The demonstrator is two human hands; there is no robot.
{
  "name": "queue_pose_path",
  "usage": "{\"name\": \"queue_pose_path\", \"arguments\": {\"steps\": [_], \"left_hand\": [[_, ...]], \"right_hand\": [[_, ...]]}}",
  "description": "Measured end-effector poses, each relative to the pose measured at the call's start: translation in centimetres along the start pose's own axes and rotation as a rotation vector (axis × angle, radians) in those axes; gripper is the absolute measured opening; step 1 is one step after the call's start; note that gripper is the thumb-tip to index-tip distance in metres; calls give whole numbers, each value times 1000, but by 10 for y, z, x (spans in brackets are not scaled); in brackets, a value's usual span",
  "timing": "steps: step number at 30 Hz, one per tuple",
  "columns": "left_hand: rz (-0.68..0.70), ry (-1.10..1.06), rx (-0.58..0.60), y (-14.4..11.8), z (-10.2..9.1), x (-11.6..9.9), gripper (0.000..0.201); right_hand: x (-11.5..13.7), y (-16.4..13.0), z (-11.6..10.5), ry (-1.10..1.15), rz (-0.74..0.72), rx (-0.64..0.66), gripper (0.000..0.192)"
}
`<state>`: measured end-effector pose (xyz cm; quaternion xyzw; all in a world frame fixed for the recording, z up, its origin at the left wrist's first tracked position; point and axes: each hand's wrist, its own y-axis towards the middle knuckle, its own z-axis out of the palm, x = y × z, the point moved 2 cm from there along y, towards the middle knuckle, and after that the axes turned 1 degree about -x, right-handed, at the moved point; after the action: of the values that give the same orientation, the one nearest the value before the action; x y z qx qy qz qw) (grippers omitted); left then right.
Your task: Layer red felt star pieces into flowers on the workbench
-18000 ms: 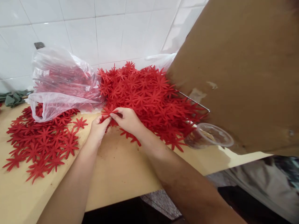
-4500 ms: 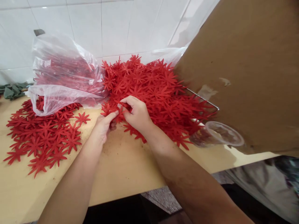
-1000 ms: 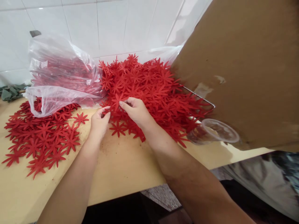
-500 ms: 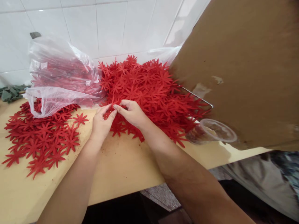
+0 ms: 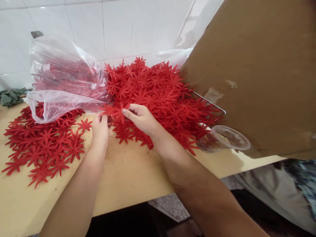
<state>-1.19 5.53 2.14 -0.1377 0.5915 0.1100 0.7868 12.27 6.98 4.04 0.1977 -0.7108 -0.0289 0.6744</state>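
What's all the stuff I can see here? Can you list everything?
Loose flower cutouts: a big heap, red, middle, against the wall.
Spread flower cutouts: many, red, lying flat at left.
Plastic bag: one, clear, holding red cutouts, back left.
Plastic cup: one, clear, on its side, right.
Cardboard: one, brown, right.
Green pieces: a few, far left.
Table: one, tan.
Left hand: pinching a red cutout.
Right hand: pinching a red cutout.
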Motion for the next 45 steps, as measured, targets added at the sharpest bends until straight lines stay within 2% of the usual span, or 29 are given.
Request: {"name": "queue_pose_path", "arguments": {"steps": [3, 5, 7, 9, 14, 16, 18, 22, 28, 31, 39, 41, 45], "left_hand": [[-68, -14, -41, 5, -6, -1, 7], [-84, 15, 10, 6, -6, 0, 2], [-57, 69, 90, 5, -2, 3, 6], [35, 133, 133, 4, 2, 6, 13], [380, 334, 58, 2, 2, 6, 22], [472, 374, 109, -1, 2, 4, 24], [501, 390, 183, -4, 5, 3, 26], [357, 289, 259, -6, 10, 5, 17], [128, -59, 193, -3, 7, 4, 17], [47, -144, 166, -4, 5, 3, 21], [-101, -162, 3, 5, -8, 2, 16], [-113, -137, 35, 6, -8, 1, 18], [-145, -40, 187, -1, 0, 0, 20]], "right_hand": [[0, 2, -3, 119, 7, -39, 36], [-1, 3, -5, 133, 11, -64, 33], [-4, 5, -6, 108, 21, -78, 29], [-6, 6, -7, 81, 27, -93, 26], [-8, 6, -6, -35, 24, -146, 28], [-7, 5, -4, -70, 37, -132, 32], [-7, 4, -1, -67, 43, -111, 36], [-5, 2, 4, -18, 52, -80, 45], [-1, -2, 8, 140, 90, 77, 42], [-1, -3, 7, 136, 98, 103, 39], [-2, 1, -1, 112, 73, 22, 33], [-3, 2, -4, 140, 64, -30, 31], [-6, 5, -10, 189, 69, -132, 33]]}}
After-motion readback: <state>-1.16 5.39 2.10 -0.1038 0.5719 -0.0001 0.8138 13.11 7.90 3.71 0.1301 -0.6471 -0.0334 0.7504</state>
